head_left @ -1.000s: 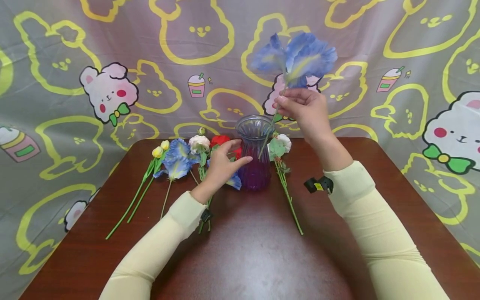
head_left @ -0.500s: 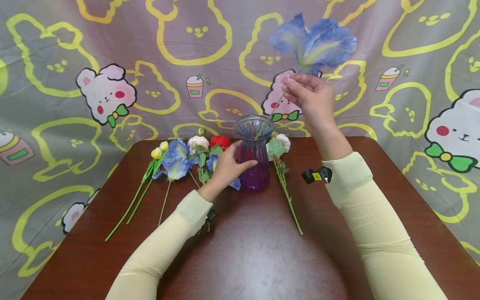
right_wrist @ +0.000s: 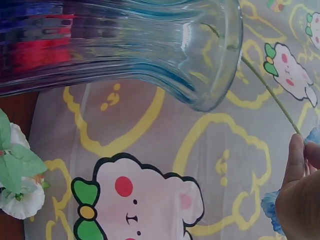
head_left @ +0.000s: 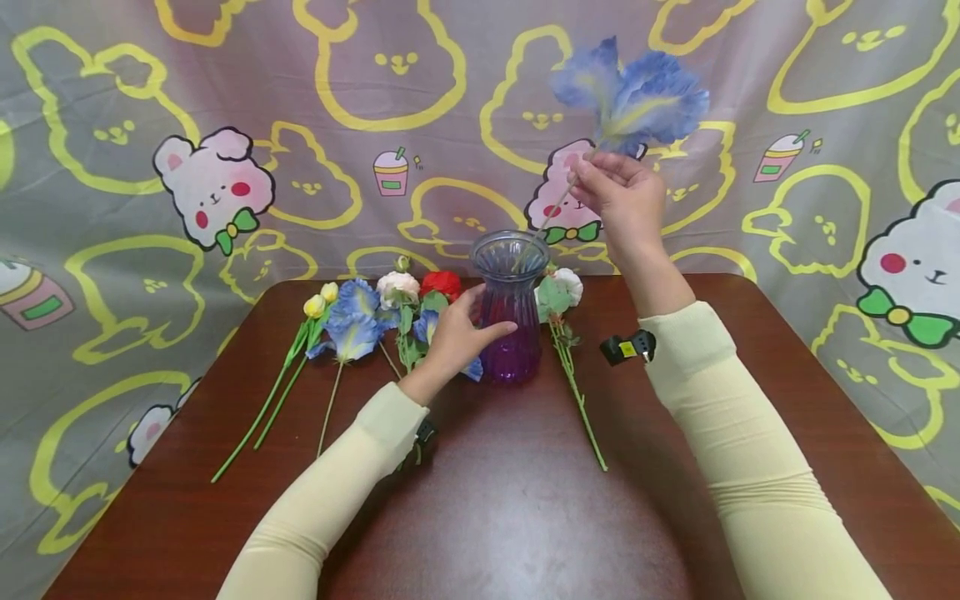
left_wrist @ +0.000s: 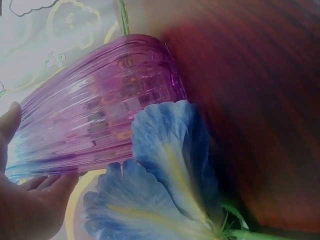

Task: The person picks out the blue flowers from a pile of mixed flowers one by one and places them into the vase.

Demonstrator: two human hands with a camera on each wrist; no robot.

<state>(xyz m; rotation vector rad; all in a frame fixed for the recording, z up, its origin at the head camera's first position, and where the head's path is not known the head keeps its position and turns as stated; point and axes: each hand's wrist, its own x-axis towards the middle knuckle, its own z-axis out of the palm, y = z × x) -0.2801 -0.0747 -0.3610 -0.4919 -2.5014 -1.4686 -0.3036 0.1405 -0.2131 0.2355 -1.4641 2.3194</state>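
- the glass vase [head_left: 517, 300] stands upright on the table [head_left: 510, 500]; the left hand [head_left: 461, 333] holds around its side, with fingers spread.
- the right hand [head_left: 622, 192] pinches the blue flower [head_left: 630, 96] under its bloom, above the vase; the lower stem seems just inside the mouth.
- so the step seems to be inserting; next calls for lowering the stem, less tilted.
- left of the vase: red flower [head_left: 441, 285], pink flower [head_left: 399, 289], yellow tulips [head_left: 315, 305]; right: white flower [head_left: 570, 287].
- the rim may catch the stem.
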